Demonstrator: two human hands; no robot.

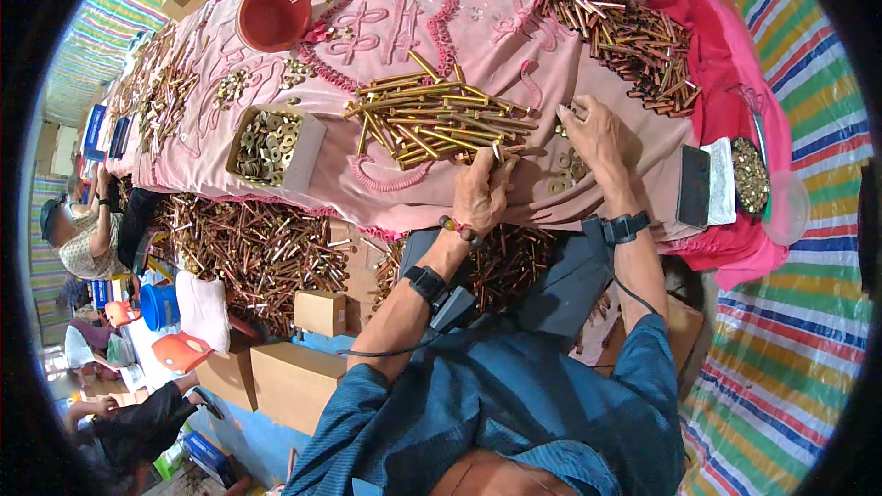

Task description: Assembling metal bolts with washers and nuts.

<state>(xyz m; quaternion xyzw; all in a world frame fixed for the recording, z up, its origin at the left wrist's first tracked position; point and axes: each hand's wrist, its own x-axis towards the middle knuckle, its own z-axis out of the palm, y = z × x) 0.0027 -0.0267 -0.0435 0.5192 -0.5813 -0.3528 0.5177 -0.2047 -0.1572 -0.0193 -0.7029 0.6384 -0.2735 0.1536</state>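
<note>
A pile of long brass-coloured bolts [441,110] lies on the pink cloth [367,207] in front of me. At its near right edge, my left hand [480,188] has its fingers closed around the end of a bolt [497,151]. My right hand [597,140] is just right of the pile, thumb and forefinger pinched together; whatever small piece sits between them is too small to make out. Several loose washers [562,176] lie on the cloth between my hands. An open box [301,165] of washers stands to the left.
A red-brown bowl [274,15] stands far left, with small nuts [296,73] scattered near it. Darker bolts [634,37] are heaped far right. At right lie a phone [693,186] and a bag of small parts [750,174]. More bolts [257,253] fill the space below the cloth; people sit at left.
</note>
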